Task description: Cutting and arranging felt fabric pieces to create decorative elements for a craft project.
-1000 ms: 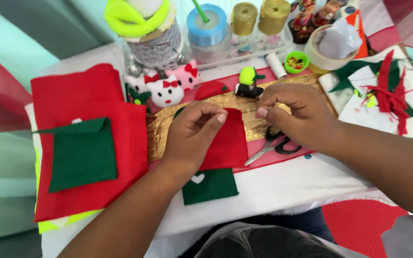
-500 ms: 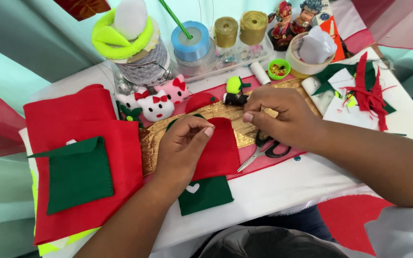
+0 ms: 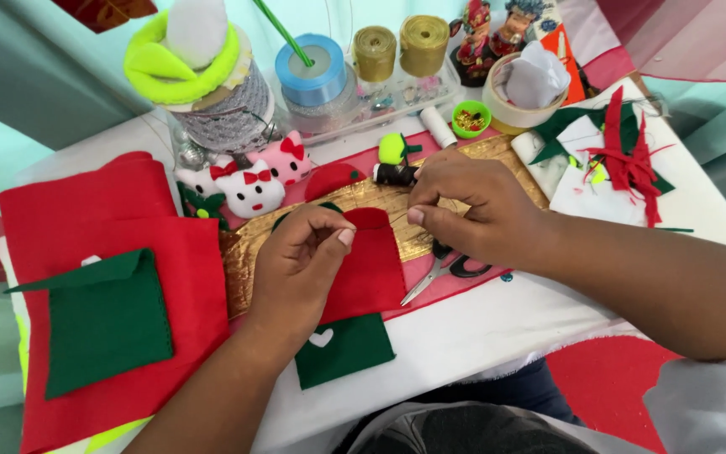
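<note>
Here the left hand pinches the top edge of a small red felt piece lying on gold cloth. The right hand pinches close by, maybe holding a needle. Scissors lie beside it.

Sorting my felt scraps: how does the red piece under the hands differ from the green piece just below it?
The red felt piece is pinched at its top edge by the left hand and right hand; the green felt piece lies untouched. The green one carries a small white heart; the red one looks plain. Red overlaps green. Both are small felt cut-outs.
</note>
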